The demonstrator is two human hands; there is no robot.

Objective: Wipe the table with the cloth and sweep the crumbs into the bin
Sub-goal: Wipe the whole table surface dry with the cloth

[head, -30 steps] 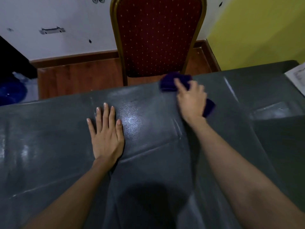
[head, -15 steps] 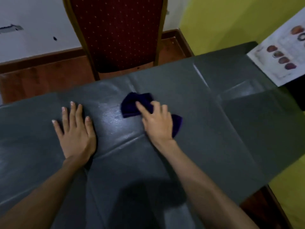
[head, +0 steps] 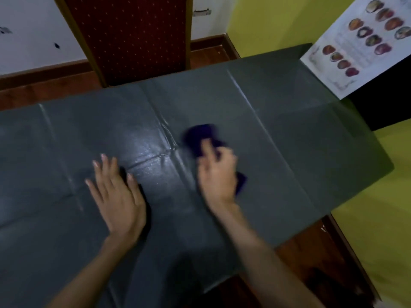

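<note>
Right hand (head: 216, 174) presses purple cloth (head: 201, 135) on table (head: 289, 141); left hand (head: 117, 194) lies flat, fingers straight

A red chair (head: 133, 36) with pale dots stands beyond the far edge. At upper right lies a white printed sheet (head: 364, 45), perhaps showing food pictures.

Left hand (head: 117, 196) flat on table (head: 289, 141), blurred right hand (head: 216, 174) apparently pressing dark cloth (head: 200, 134)
</note>
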